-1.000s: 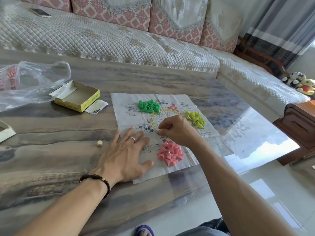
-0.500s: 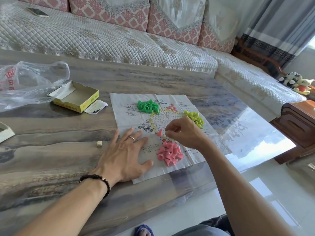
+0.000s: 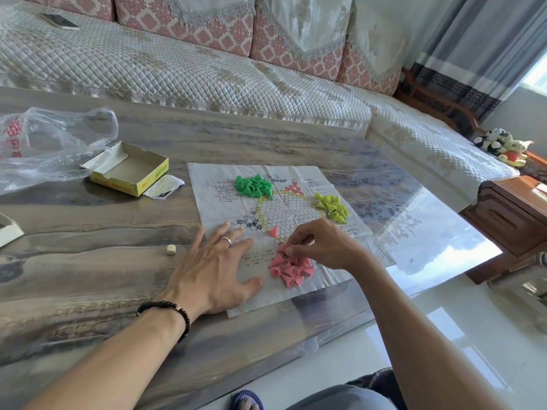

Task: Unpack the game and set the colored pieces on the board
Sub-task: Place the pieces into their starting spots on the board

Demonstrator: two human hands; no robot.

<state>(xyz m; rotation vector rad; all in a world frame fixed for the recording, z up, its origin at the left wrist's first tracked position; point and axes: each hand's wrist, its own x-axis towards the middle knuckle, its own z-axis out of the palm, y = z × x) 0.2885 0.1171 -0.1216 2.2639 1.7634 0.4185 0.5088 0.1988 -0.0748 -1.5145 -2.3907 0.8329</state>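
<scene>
Since half a second earlier, the right hand [image 3: 319, 247] had drawn back from the middle of the board to the pink pile [image 3: 290, 269], leaving one pink piece [image 3: 273, 231] standing alone on the hexagon grid. Nearest the viewer, the left hand [image 3: 213, 270] lay flat with fingers spread, pressing the paper board [image 3: 299, 184] down at its seven o'clock corner, holding nothing. Just beyond it the right hand's grip was narrow, thumb and fingertips [image 3: 291, 250] pinched at the top of the pink pile, seemingly on a single cone, though exactly what it held was hard to tell. The step in hand looked like placing pink pieces one at a time; the next move would call for lifting one cone clear and carrying it toward eleven o'clock, beside the lone piece. Farther off, the green pile [image 3: 254, 186] sat at twelve o'clock and the yellow pile [image 3: 331, 207] at two o'clock, both untouched. Beyond, at ten o'clock on the tabletop [image 3: 88, 276], lay the opened box [image 3: 128, 170].
</scene>
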